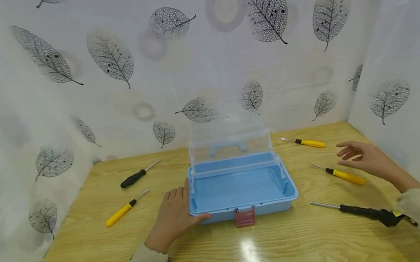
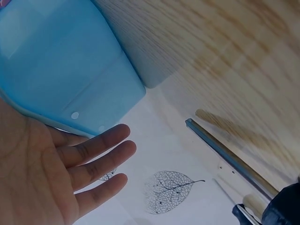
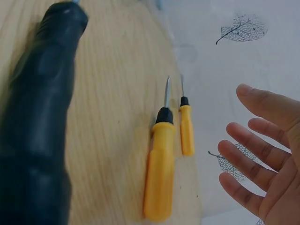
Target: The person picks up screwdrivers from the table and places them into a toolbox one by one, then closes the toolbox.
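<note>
On a wooden table (image 1: 92, 252), with leafy paper walls all around. Looks like the reach for a tool. Steadies the blue box (image 1: 238, 187) with the left hand (image 1: 174, 216), fingers straight, flat on its near left corner. Hovers the right hand (image 1: 362, 158), fingers loose and holding nothing, just above the yellow screwdriver (image 1: 345, 175). Probably calls for a small drop and a pinch on the handle. Sits mid-table, blue, empty inside, clear lid (image 1: 230, 141) standing open.

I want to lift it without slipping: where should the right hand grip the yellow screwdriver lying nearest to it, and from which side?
Probably the yellow handle, taken from above: the screwdriver lies flat on the table, so the handle's thick, long sides suit a thumb-and-finger pinch. The thin metal tip points toward the blue box. The right hand hovers open just behind it.
</note>
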`<state>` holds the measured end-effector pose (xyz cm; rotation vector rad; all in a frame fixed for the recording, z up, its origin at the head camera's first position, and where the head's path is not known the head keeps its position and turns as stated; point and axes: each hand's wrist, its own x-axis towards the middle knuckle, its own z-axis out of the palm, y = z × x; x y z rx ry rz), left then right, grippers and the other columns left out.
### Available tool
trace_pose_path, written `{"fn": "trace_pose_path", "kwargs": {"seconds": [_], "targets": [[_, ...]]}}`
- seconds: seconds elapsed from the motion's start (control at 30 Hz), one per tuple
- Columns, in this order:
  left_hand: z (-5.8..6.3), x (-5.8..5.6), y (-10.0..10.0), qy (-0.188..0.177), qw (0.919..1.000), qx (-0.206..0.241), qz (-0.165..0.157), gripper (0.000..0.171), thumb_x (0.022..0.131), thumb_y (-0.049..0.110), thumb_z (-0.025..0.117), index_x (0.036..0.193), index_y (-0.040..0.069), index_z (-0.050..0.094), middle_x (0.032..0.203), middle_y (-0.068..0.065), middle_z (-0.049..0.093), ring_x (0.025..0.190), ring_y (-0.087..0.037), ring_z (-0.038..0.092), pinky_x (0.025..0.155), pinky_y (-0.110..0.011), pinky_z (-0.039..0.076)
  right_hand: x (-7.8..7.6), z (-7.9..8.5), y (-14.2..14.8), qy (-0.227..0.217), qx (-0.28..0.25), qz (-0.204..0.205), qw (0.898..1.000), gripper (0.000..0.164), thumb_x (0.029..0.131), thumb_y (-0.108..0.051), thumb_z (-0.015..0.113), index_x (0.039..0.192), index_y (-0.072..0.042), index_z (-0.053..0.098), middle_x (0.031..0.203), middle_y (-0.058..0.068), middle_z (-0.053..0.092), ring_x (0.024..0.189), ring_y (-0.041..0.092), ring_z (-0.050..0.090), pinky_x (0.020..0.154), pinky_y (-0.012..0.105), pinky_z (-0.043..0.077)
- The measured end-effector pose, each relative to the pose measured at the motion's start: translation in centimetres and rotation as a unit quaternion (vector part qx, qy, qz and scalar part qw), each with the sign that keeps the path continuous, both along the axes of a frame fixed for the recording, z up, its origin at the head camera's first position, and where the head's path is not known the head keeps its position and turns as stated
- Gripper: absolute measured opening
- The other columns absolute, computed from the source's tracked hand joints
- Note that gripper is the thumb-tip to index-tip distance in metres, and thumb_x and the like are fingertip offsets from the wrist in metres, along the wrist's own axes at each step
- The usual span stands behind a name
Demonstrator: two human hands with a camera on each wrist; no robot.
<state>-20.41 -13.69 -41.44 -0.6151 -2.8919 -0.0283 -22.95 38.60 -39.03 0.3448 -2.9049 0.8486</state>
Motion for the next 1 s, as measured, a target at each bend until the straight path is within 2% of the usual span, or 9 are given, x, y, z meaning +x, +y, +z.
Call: {"fn": "trace_pose_path", "kwargs": {"seconds": [0.17,0.3,0.67,0.77,1.0], "targets": [[-0.1,0.1,0.0,0.008,1.0000,-0.002,-0.004,0.115,0.068,0.076,0.060,0.143,-0.007,0.030,0.117,-0.019,0.060,0.107,-0.032,0.059,0.092,-0.044,0.048,0.2,-0.4,0.6,-0.043,0.011,-0.008,0.999,0.054,0.089,-0.025,0.066,0.130,0.005,0.048,0.108,0.024,0.063,0.077,-0.018,0.050,0.062,0.020,0.049],[-0.1,0.1,0.0,0.009,0.9999,0.000,-0.005,0.114,0.068,0.076,0.060,0.142,-0.007,0.031,0.117,-0.019,0.059,0.108,-0.032,0.057,0.093,-0.043,0.047,0.1,-0.9,1.0,-0.057,0.014,-0.001,0.998,0.052,0.088,-0.025,0.066,0.127,0.006,0.050,0.107,0.024,0.064,0.077,-0.015,0.051,0.061,0.022,0.048],[-0.1,0.1,0.0,0.008,0.9999,0.008,-0.002,0.115,0.068,0.077,0.059,0.142,-0.006,0.031,0.117,-0.020,0.057,0.110,-0.035,0.055,0.093,-0.045,0.046,-0.2,-1.9,1.5,-0.066,0.043,0.015,0.997,0.046,0.085,-0.025,0.069,0.118,0.005,0.059,0.106,0.022,0.065,0.077,-0.005,0.057,0.062,0.024,0.049],[-0.1,0.1,0.1,0.007,1.0000,0.005,-0.001,0.115,0.068,0.077,0.059,0.143,-0.006,0.031,0.117,-0.020,0.058,0.110,-0.035,0.055,0.093,-0.045,0.046,-0.2,-2.1,1.7,-0.072,0.044,0.012,0.996,0.043,0.085,-0.027,0.070,0.115,0.002,0.061,0.107,0.021,0.065,0.077,-0.005,0.057,0.063,0.024,0.050],[0.0,0.1,0.1,-0.001,0.9999,0.013,0.000,0.115,0.068,0.076,0.060,0.143,-0.006,0.030,0.117,-0.021,0.058,0.108,-0.034,0.056,0.091,-0.046,0.047,-0.2,-2.5,1.8,-0.086,0.029,0.038,0.995,0.039,0.084,-0.022,0.071,0.112,0.003,0.063,0.102,0.018,0.067,0.075,-0.006,0.057,0.062,0.022,0.050]]}}
